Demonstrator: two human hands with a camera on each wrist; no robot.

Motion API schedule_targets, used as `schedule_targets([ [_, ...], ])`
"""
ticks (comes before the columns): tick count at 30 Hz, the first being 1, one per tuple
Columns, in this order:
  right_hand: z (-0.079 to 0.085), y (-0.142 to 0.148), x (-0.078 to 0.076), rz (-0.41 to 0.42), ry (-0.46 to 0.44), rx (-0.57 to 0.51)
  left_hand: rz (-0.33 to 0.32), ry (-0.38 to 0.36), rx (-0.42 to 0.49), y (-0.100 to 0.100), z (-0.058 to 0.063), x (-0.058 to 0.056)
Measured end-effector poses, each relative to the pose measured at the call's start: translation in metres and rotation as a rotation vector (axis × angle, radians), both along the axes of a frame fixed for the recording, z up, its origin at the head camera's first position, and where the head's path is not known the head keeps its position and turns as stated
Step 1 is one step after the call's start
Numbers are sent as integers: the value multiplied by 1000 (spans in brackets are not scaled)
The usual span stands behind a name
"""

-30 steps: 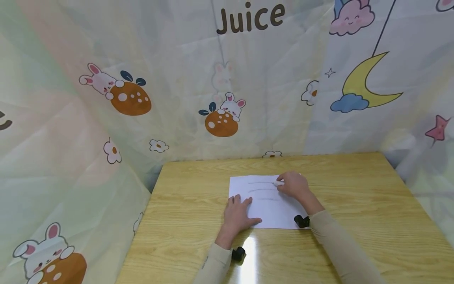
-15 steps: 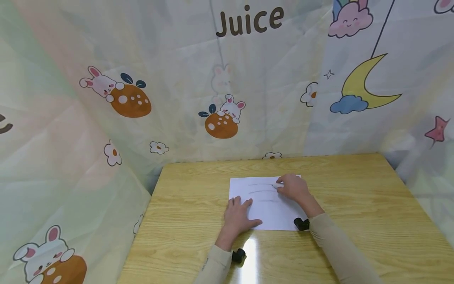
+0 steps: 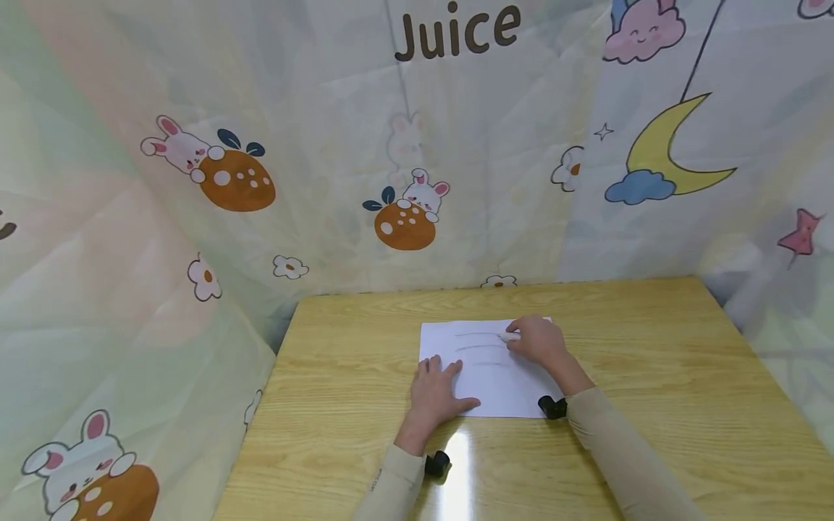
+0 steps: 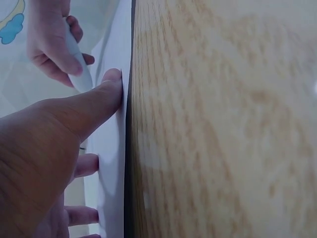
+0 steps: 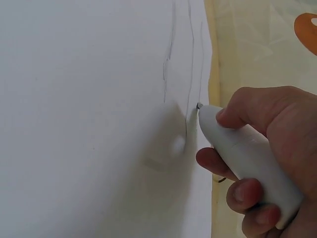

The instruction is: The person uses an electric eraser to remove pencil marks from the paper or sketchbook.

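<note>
A white sheet of paper (image 3: 502, 394) lies on the wooden table and bears three roughly parallel grey lines (image 3: 478, 348). Spread fingers of my left hand (image 3: 435, 394) rest on the paper's left part, the thumb near its front edge. My right hand (image 3: 539, 341) grips a thick white electric eraser (image 5: 247, 153) near the far edge of the sheet. In the right wrist view its small dark tip touches the paper at the end of the line closest to that edge. The right palm hides the eraser's back end.
The wooden table (image 3: 345, 376) extends around the sheet on all sides. Behind and to the left hangs a printed cloth (image 3: 326, 145) with rabbits and flowers. Each wrist carries a small black camera, such as the left wrist's camera (image 3: 437, 464).
Both hands stay almost where they were. The eraser's tip has shifted very slightly left along the far line. The whole head view has bobbed a little.
</note>
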State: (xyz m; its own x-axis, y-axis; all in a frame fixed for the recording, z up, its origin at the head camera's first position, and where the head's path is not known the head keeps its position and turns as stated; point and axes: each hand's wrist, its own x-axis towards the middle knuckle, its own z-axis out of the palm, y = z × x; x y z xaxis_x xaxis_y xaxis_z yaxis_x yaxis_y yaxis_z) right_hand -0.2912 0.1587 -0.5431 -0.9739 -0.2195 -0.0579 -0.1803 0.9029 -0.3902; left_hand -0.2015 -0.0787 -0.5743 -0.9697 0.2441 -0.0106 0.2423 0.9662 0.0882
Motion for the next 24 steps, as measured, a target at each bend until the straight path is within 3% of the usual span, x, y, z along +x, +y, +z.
schedule_targets([
  [17,-1,-2,-2,-3,-35,1,2,-18,16,0,-3,-1],
  [24,-4,-4,0,-7,-9,-9,-4,-6,2,-1,-4,0],
])
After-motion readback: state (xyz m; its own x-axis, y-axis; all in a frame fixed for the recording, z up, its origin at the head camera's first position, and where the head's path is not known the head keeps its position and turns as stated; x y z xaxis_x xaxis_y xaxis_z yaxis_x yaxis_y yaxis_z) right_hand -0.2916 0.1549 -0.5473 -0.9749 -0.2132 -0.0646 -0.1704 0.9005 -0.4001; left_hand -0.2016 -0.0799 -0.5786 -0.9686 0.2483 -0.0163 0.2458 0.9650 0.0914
